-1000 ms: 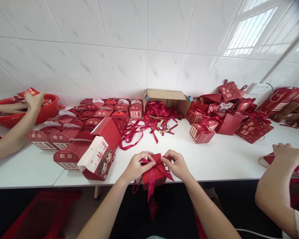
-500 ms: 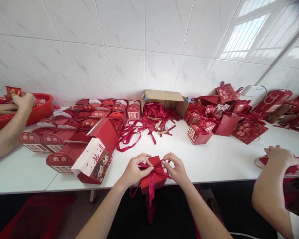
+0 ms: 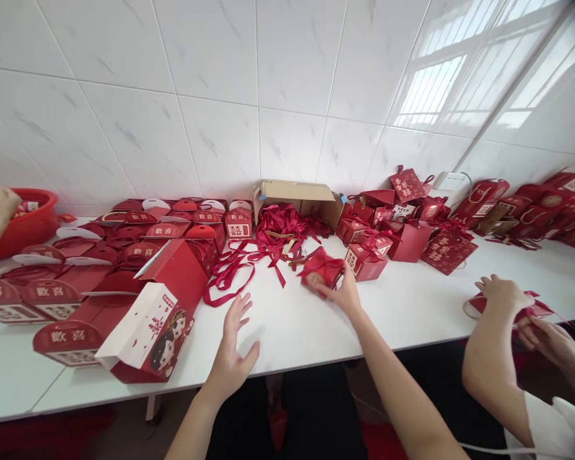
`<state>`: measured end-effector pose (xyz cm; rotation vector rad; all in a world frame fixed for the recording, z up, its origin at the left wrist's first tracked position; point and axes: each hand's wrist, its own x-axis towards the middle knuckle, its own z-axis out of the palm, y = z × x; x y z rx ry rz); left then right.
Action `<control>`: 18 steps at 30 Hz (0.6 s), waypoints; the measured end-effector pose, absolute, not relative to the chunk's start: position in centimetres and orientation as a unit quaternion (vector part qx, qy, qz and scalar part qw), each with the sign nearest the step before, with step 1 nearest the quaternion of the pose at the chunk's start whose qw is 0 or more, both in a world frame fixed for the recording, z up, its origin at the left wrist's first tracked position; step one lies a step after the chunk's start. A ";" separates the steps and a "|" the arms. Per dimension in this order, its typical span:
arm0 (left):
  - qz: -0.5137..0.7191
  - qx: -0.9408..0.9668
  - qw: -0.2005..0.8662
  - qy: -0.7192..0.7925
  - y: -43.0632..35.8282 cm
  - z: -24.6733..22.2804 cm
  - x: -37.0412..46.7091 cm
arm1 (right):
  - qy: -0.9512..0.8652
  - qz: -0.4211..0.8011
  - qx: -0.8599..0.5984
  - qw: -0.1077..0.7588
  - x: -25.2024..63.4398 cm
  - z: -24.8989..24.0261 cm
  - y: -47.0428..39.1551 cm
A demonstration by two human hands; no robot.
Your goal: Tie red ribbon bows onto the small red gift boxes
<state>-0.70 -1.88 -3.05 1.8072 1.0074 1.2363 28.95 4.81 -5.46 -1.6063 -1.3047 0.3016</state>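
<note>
My right hand [image 3: 341,292] grips a small red gift box [image 3: 320,271] with a ribbon on top; the box is a little blurred and tilted, close to the table's middle. Just right of it stands another ribboned red gift box [image 3: 367,260] with a white printed panel. My left hand [image 3: 232,354] is empty, its fingers spread above the front edge of the white table [image 3: 287,332]. Left of that hand sits a larger red box [image 3: 172,319] with a raised white flap and cartoon figures. Loose red ribbons [image 3: 230,275] lie behind my left hand.
A cardboard box [image 3: 297,190] spilling ribbons stands against the tiled wall. Rows of red boxes [image 3: 138,249] fill the left side. More gift boxes [image 3: 407,239] are piled at right. Co-workers' hands show at a red basin [image 3: 33,223] and around a red package [image 3: 527,306].
My right hand has carried the ribboned box forward onto the table area beside the other gift box. My left hand has let go and opened. The view has shifted rightward.
</note>
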 end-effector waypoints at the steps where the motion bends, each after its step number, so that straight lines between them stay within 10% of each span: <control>1: 0.462 0.705 0.358 0.402 -2.2 -3.6 -1.1 | -0.509 0.106 -0.688 0.506 30.4 -5.3 6.0; 18: 0.205 0.857 0.017 0.473 -4.0 -8.0 -0.8 | -0.419 -0.209 -0.707 0.529 39.8 -5.6 5.8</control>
